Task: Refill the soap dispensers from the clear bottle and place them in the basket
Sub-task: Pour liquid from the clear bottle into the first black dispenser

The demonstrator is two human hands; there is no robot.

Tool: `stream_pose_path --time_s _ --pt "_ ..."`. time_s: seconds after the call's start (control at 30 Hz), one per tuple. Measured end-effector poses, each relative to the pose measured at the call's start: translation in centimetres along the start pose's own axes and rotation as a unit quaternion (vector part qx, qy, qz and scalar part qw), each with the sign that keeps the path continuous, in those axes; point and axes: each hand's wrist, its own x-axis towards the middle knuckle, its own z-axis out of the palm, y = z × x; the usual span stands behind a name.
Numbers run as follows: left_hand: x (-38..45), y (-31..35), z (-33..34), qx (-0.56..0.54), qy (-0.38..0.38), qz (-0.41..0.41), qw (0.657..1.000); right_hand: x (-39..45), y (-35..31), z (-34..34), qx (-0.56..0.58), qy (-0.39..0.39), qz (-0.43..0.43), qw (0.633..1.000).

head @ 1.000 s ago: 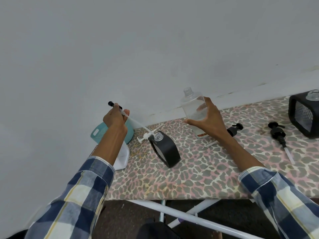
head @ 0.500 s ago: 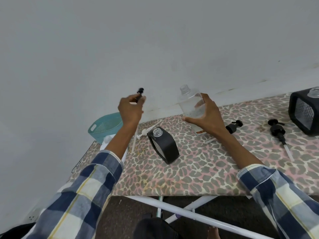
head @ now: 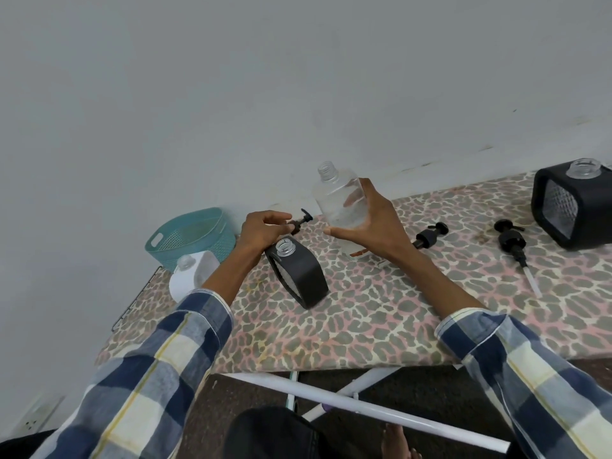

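Observation:
A clear bottle (head: pixel 337 200) with no cap stands upright on the leopard-print table (head: pixel 381 319), and my right hand (head: pixel 371 223) grips it from the right side. My left hand (head: pixel 261 230) pinches a black pump head (head: pixel 299 223) just behind the open neck of a flat black dispenser (head: pixel 298 276), low over the table. A white dispenser (head: pixel 195 273) with an open neck sits left of my left forearm. The teal basket (head: pixel 192 236) stands at the table's far left corner. A square black dispenser (head: pixel 573 207) with an open neck is at the far right.
Two more black pump heads lie on the table right of the clear bottle, one (head: pixel 430 235) near my right wrist and one (head: pixel 511 246) with its long tube pointing toward me. A white wall rises behind. White table legs (head: pixel 364 405) cross below the front edge.
My left hand has come down from above the table with the pump head and now holds it behind the flat black dispenser. The right hand stays on the clear bottle.

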Motion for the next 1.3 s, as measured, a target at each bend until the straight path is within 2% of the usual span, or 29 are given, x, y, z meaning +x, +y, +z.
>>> stream_pose_path --time_s 0.17,0.33,0.47,0.53,0.63,0.73,0.83,0.93,1.13,1.3 --pt "-0.7 -0.7 -0.3 -0.089 0.018 0.012 0.996 0.0 0.1 0.0 -0.020 -0.012 0.015 1.000" --pt "-2.9 -2.1 -0.7 -0.207 0.103 0.007 0.973 -0.4 -0.6 -0.3 -0.041 -0.001 0.039 0.998" --pt "-6.4 -2.3 0.4 -0.264 0.149 0.003 0.953 -0.6 -1.8 -0.3 -0.066 -0.021 0.048 0.996" --pt "-8.4 -2.6 1.2 -0.300 0.131 0.015 0.945 -0.7 -2.6 -0.3 -0.087 -0.042 0.042 0.994" --pt "-11.2 -3.3 2.8 -0.367 0.064 0.054 0.926 -1.0 -3.7 -0.2 -0.107 -0.070 0.037 0.991" --pt "-12.7 -3.4 3.6 -0.418 0.072 0.072 0.903 -1.5 -4.5 -0.2 -0.116 -0.069 0.033 0.990" --pt "-12.7 -3.6 3.4 -0.406 0.059 0.053 0.911 -2.1 -5.0 -0.8 -0.125 -0.064 0.017 0.990" --pt "-12.3 -4.0 3.3 -0.344 0.029 0.042 0.937 -2.9 -5.5 -1.4 -0.139 -0.049 -0.019 0.989" --pt "-12.4 -4.0 3.7 -0.251 -0.022 0.099 0.963 -3.1 -7.0 -3.8 -0.184 -0.033 -0.071 0.980" --pt "-12.5 -4.3 4.0 -0.169 -0.016 0.120 0.978 -3.0 -8.2 -6.7 -0.217 -0.027 -0.079 0.973"
